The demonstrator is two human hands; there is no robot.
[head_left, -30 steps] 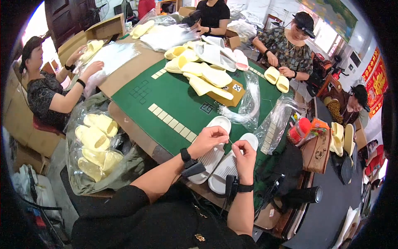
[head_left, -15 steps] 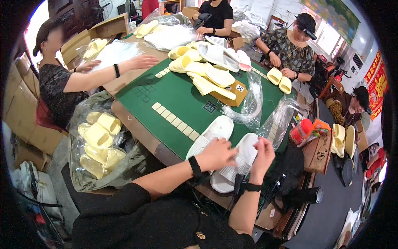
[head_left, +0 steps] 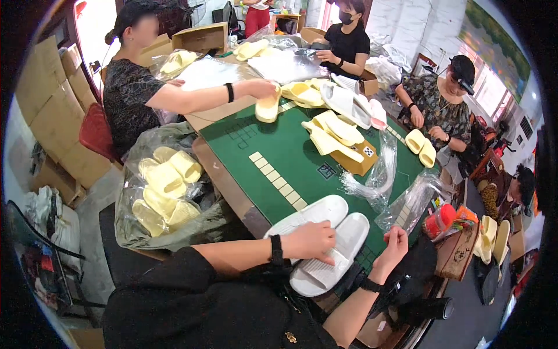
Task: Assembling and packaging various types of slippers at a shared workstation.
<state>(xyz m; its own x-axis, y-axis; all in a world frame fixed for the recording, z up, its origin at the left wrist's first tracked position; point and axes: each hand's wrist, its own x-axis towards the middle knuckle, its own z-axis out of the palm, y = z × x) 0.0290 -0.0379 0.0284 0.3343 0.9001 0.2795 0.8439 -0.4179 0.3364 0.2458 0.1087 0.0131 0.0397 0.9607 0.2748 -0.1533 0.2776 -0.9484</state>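
We see the left grip (head_left: 311, 239) bent over the strap of the nearer white slipper (head_left: 351, 232); we cannot tell whether it pinches anything there. The right grip (head_left: 393, 251) is raised just beside that slipper, fingertips drawn together, but whether something thin sits between them we cannot make out.

The farther white slipper (head_left: 325, 210) lies alongside, both at the near edge of the green-topped desk (head_left: 235, 168). We judge this pair set together but unfinished, since no join shows between the two. Beyond it lie a bundle of clear strands (head_left: 367, 185) and a pile of yellow slippers (head_left: 334, 131), seemingly yet to be handled.

Compared with half a second ago, our right grip has left the slipper's toe and stands off to its right. A co-worker's hand (head_left: 261, 88), then reaching across the desk, is now on a single yellow slipper (head_left: 267, 110).
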